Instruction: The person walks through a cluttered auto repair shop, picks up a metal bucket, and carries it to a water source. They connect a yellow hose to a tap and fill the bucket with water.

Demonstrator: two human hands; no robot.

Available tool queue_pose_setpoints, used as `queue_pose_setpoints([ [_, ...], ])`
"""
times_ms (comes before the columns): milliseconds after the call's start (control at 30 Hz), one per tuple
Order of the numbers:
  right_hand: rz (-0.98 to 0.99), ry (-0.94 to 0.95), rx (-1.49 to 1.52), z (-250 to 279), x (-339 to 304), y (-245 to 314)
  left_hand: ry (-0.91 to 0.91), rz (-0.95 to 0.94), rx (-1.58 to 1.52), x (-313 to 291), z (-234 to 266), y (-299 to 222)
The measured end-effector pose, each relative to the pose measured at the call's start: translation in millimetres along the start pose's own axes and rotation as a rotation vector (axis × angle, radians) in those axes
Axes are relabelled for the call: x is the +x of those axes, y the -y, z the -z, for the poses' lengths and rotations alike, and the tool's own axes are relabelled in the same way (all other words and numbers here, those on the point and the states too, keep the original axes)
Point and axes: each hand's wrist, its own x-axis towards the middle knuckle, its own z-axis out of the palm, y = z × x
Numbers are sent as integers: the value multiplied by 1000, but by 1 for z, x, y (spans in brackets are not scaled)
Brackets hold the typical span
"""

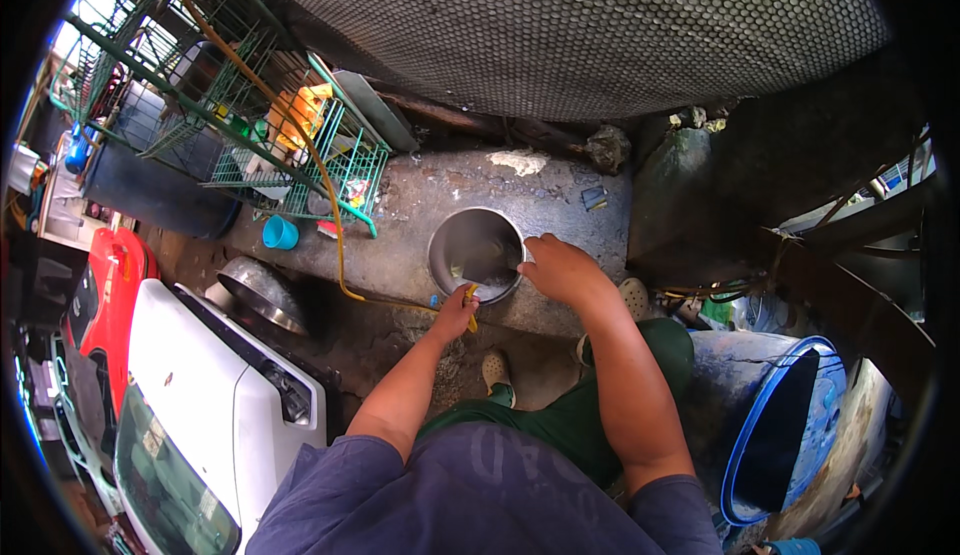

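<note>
A round metal pot (442, 235) stands on the concrete ledge, its mouth facing up. My right hand (562, 269) is closed on the pot's right rim, thumb near the inside edge. At the near side of the pot, my left hand (456, 315) is wrapped round a thin yellow hose (343, 245), whose end section shows by the fingers. That hose comes down from the upper left and crosses the ledge. A pale, shiny patch shows at the pot's near inner side; whether it is running water I cannot tell.
Left of the pot are a green wire rack (350, 170), a light-blue cup (280, 233) and a metal basin (262, 293). A white car (185, 355) stands at lower left. A blue drum (735, 375) lies at right. A concrete ledge (400, 195) runs under a mesh-covered wall (570, 35).
</note>
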Motion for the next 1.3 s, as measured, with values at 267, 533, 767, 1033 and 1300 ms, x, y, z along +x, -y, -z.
queue_pose_setpoints([
  [267, -5, 8, -4, -3, 2, -2, -19, -35, 53, 1, -2, -3],
  [533, 4, 6, -8, -5, 1, -4, -14, -37, 28, 3, -4, 0],
  [767, 14, 7, -16, -7, 2, -3, -15, -48, 46, 2, -4, 2],
  [1033, 10, -1, -20, -6, 2, -2, -24, -37, 29, 4, -4, 4],
  [1300, 12, 2, -12, -6, 2, 1, -8, -45, 4, 8, -2, 15],
])
